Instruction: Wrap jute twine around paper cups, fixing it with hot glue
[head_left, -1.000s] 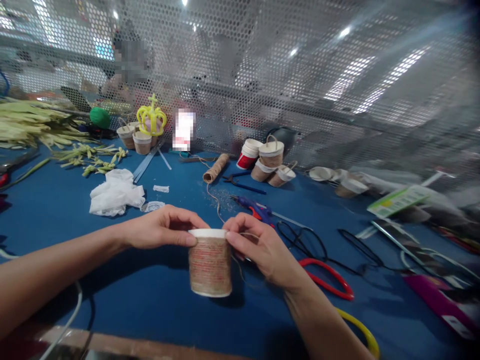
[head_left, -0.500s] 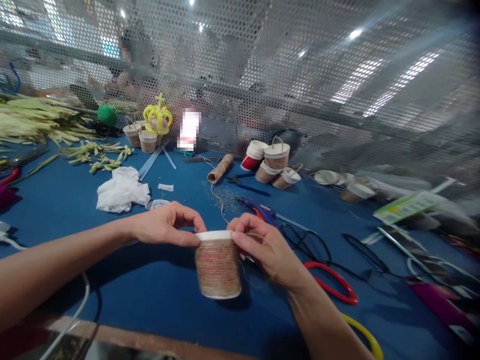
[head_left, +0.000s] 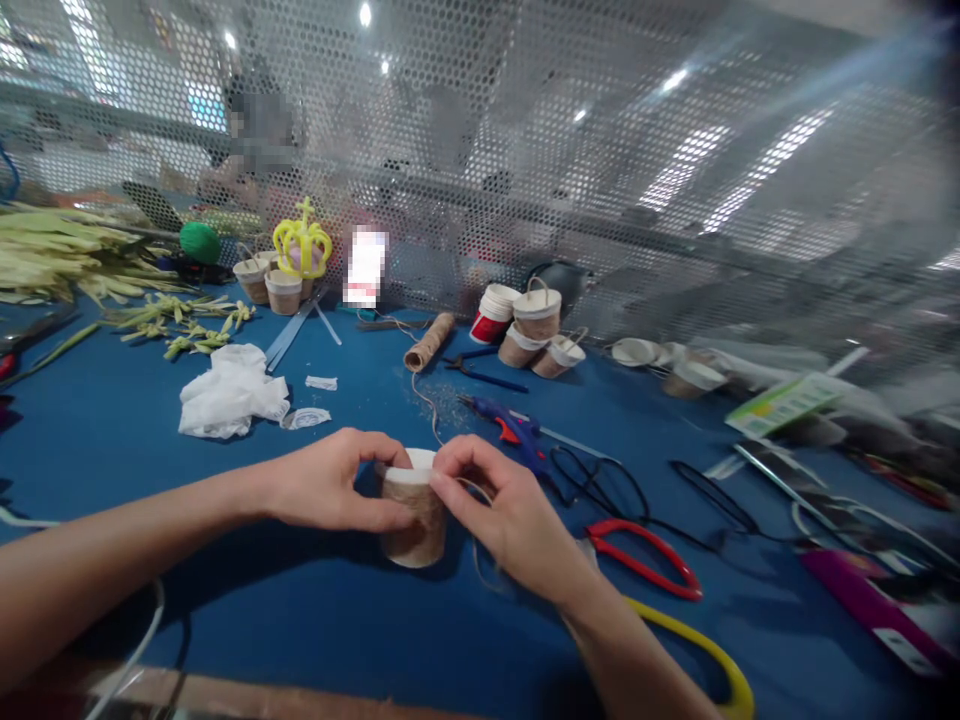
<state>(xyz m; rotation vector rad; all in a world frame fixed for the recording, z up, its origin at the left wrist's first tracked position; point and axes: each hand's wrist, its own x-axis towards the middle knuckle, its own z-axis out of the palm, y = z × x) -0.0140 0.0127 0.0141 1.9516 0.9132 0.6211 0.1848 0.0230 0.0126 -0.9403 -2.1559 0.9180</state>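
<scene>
A small paper cup wrapped in brown twine, its white rim bare, stands in front of me. My left hand grips it from the left, thumb on the outer wall and fingers at or inside the rim. The right side of the rim is pinched between the thumb and fingers of my right hand. A thin strand of twine runs from a twine roll toward my right fingers. Another loop of twine hangs beside that hand; how the fingers hold it is hidden.
Right of the hands lie a blue glue gun, black cable, red-handled pliers and a yellow handle. Behind stand wrapped cups. Crumpled white paper and a yellow crown are left. A perforated metal screen rises at the back.
The cup has turned, so its red-showing side no longer faces me, and its opening is visible. My left thumb has moved down from the rim onto the wrapped wall. The view has shifted slightly.
</scene>
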